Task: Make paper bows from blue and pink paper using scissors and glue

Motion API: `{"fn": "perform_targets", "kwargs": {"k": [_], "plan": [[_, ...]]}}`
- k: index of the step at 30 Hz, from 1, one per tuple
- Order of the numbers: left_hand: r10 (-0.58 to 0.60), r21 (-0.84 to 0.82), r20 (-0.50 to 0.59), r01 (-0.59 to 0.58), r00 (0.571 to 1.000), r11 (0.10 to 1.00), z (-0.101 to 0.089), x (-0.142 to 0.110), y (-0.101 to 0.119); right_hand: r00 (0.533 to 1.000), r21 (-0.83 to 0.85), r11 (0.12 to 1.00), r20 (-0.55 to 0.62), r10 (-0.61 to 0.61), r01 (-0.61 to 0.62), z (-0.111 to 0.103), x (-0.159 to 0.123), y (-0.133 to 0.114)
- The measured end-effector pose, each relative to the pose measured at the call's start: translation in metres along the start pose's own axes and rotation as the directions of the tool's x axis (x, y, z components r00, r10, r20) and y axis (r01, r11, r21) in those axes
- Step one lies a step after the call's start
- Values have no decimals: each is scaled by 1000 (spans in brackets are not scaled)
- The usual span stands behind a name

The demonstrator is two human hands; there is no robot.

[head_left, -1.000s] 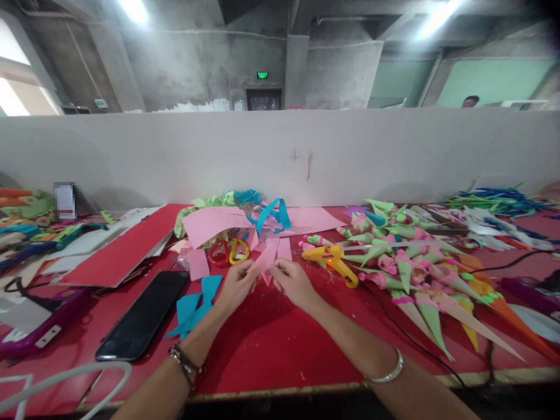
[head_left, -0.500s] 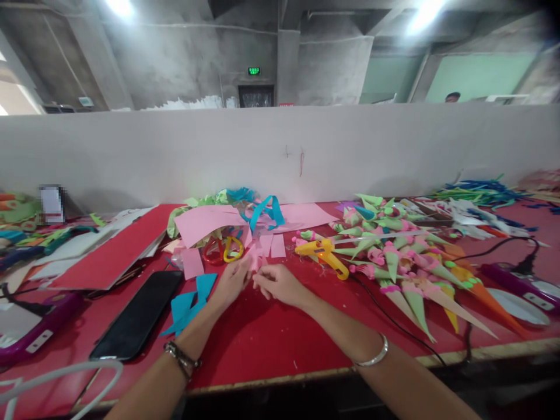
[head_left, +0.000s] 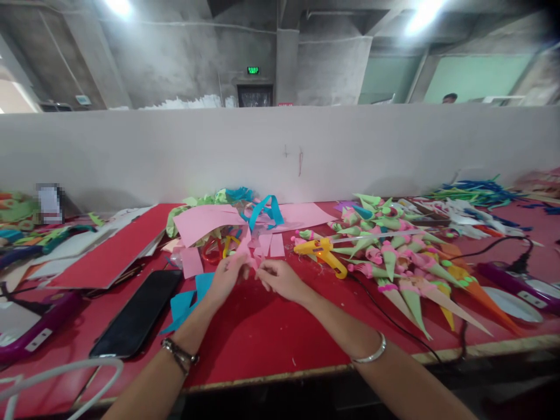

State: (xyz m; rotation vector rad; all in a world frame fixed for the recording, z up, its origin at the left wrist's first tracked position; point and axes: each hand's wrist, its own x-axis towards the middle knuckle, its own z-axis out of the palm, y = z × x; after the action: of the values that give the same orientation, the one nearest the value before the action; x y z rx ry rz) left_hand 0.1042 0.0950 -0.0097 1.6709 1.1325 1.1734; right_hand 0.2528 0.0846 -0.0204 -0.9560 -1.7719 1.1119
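Observation:
A piece of pink paper (head_left: 245,248) is pinched between the fingers of my left hand (head_left: 228,276), a little above the red table. My right hand (head_left: 279,279) is closed at the lower edge of the same paper, thumb and forefinger together. Just behind the hands lie small pink paper rectangles (head_left: 276,245). Scissors with red and yellow handles (head_left: 213,252) are partly hidden behind my left hand. Blue paper pieces (head_left: 182,304) lie beside my left wrist. To the right of my right hand rests a yellow glue gun (head_left: 322,252), with a glue stick out of its back.
A black phone (head_left: 137,315) and a red board (head_left: 109,248) lie on the left. Many paper cones (head_left: 389,256) are heaped at the right. Purple power strips (head_left: 516,286) sit at both sides, with cords on the table. A white partition (head_left: 196,151) stands behind.
My view has swung slightly to the right. The pink paper has turned in my hands, its point no longer facing down towards me. Both hands stay close together at it.

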Motion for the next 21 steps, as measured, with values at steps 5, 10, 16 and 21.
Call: {"fn": "perform_targets", "kwargs": {"k": [5, 10, 16, 21], "plan": [[104, 187, 51, -112, 993, 976, 2, -2, -1, 997, 15, 1000, -80, -13, 14, -3, 3, 4], [168, 283, 57, -177, 984, 943, -1, -1, -6, 1000, 154, 988, -18, -21, 23, -1, 3, 5], [142, 284, 156, -182, 978, 941, -1, -6, -5, 998, 195, 979, -12, -62, 63, 0, 3, 4], [142, 352, 68, -157, 987, 923, -6, 0, -4, 999, -40, 999, 50, -23, 25, -1, 3, 4]]}}
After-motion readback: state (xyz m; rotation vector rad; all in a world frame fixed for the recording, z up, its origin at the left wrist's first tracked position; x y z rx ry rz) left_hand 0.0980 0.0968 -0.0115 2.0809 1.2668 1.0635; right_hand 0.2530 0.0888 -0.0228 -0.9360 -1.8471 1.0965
